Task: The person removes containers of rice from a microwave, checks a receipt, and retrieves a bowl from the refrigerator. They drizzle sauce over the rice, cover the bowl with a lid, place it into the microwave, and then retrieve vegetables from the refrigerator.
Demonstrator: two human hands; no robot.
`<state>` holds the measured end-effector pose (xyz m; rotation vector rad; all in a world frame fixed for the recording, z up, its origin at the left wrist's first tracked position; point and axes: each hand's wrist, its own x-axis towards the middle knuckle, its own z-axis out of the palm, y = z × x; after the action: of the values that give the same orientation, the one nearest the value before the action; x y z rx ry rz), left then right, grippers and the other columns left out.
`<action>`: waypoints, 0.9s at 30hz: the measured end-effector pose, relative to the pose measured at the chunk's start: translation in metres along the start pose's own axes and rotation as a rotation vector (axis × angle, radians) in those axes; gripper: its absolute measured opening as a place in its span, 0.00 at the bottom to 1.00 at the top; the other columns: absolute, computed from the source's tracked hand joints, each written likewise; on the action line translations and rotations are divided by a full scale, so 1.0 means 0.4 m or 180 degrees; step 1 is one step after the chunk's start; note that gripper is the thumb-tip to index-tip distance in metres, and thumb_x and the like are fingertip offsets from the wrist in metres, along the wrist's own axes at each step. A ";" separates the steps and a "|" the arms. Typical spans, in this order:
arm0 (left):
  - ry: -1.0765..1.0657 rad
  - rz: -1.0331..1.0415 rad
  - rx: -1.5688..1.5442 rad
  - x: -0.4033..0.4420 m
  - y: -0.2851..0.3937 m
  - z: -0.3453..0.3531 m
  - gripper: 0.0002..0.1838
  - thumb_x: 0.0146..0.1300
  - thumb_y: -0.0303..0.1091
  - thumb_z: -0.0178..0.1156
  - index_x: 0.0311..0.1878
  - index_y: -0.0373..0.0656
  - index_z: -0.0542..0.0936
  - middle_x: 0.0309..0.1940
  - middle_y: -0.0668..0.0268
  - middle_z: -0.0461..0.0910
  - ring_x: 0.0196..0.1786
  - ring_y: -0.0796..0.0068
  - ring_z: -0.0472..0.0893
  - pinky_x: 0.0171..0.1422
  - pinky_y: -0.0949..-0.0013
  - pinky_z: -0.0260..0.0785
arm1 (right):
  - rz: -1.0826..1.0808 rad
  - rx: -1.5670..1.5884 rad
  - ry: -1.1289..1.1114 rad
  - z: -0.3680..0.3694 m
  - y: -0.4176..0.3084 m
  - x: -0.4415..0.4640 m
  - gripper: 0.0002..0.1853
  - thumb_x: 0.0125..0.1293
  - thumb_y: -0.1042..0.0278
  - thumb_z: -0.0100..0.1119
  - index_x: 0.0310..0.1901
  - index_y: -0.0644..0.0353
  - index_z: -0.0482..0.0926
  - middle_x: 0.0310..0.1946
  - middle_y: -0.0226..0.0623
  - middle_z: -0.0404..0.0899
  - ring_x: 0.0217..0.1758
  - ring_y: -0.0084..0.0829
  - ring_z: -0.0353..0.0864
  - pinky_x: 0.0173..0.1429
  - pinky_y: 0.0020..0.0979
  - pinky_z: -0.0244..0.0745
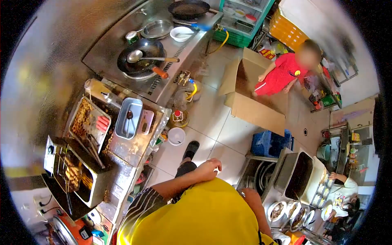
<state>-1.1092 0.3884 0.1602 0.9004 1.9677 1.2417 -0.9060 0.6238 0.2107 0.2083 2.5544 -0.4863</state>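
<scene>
My left hand [209, 169] is in front of the yellow apron [196, 212], its fingers loosely bent with a gap by the thumb and nothing visible in them. Low at the apron's right side is my right hand [248, 195]; its fingers are mostly hidden. On the left counter, a fryer [96, 188] has a wire basket with browned food [73, 177]. Behind it are a tray of crumbs with pink sausages [103, 123] and a metal pan with a ladle [129, 118]. A wok [143, 59] with another ladle across it rests on the stove.
A child in red [286, 71] stands by an open cardboard box [255, 108]. A blue crate [271, 143] is beyond the right counter, where bowls of food [277, 210] stand. Another person [343, 192] is at far right. A white bucket [176, 136] sits on the floor.
</scene>
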 end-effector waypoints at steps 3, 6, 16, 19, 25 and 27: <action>-0.0022 -0.0351 -0.0208 0.037 -0.044 -0.087 0.10 0.57 0.30 0.59 0.41 0.38 0.76 0.41 0.54 0.78 0.44 0.58 0.79 0.50 0.61 0.72 | -0.0020 0.0240 -0.0197 0.009 0.002 0.053 0.18 0.63 0.56 0.57 0.47 0.60 0.78 0.43 0.47 0.79 0.47 0.48 0.78 0.52 0.45 0.73; 0.0017 -0.0576 -0.0472 0.058 -0.080 -0.179 0.13 0.60 0.35 0.61 0.43 0.37 0.76 0.35 0.58 0.80 0.40 0.66 0.81 0.47 0.66 0.73 | 0.0335 0.0647 -0.0149 -0.068 -0.074 0.120 0.19 0.63 0.55 0.57 0.50 0.59 0.78 0.46 0.46 0.79 0.51 0.47 0.77 0.56 0.42 0.72; 0.1842 -0.0364 -0.2631 0.172 -0.251 -0.477 0.17 0.62 0.32 0.60 0.53 0.40 0.70 0.42 0.63 0.78 0.42 0.71 0.79 0.48 0.67 0.73 | 0.0858 0.0699 -0.0166 0.068 0.009 0.169 0.16 0.65 0.54 0.50 0.40 0.56 0.80 0.41 0.46 0.80 0.46 0.47 0.79 0.51 0.43 0.75; 0.2729 -0.0484 -0.3197 0.225 -0.242 -0.683 0.13 0.63 0.37 0.57 0.47 0.41 0.70 0.36 0.63 0.75 0.42 0.67 0.79 0.48 0.60 0.74 | 0.0881 0.0570 -0.0039 0.165 0.055 0.085 0.14 0.65 0.56 0.48 0.36 0.56 0.80 0.35 0.44 0.80 0.43 0.46 0.79 0.48 0.42 0.75; 0.3501 -0.0667 -0.5131 0.365 -0.347 -0.946 0.11 0.66 0.34 0.55 0.43 0.36 0.71 0.34 0.61 0.74 0.39 0.62 0.78 0.46 0.57 0.76 | 0.1441 0.1431 -0.0357 0.159 0.025 0.060 0.18 0.66 0.57 0.43 0.24 0.58 0.76 0.27 0.41 0.79 0.35 0.45 0.78 0.42 0.42 0.73; 0.3163 -0.0738 -0.5312 0.389 -0.397 -0.971 0.08 0.67 0.31 0.52 0.40 0.35 0.70 0.31 0.61 0.74 0.36 0.62 0.77 0.44 0.57 0.76 | 0.0887 0.1369 0.0213 0.278 0.105 0.046 0.18 0.66 0.57 0.44 0.25 0.55 0.78 0.27 0.39 0.81 0.35 0.41 0.80 0.40 0.40 0.75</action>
<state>-1.5405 0.2741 0.1267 -0.8787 0.7218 2.6007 -0.8593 0.6211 0.0998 0.7326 2.3999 -0.9232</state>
